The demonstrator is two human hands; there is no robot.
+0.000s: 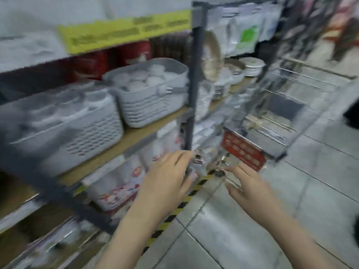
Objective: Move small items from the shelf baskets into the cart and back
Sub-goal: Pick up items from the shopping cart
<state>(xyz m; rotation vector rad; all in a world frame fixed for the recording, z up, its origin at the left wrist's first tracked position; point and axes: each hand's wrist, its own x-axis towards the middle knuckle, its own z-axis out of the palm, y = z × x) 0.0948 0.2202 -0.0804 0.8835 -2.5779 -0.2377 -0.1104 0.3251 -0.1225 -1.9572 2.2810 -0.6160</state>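
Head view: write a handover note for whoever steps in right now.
Left hand: fingers extended near a small blurred item by the dark shelf post; grip unclear.
Right hand: open, empty, reaching toward the wire shopping cart with the red panel.
Two grey slotted plastic baskets sit on the wooden shelf, full of pale round items.
Progress cannot be judged; the cart's contents are too blurred.
Left: keep transferring.

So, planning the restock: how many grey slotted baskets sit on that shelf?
2: one basket at the left, another basket to its right beside the post. More may lie outside the frame.
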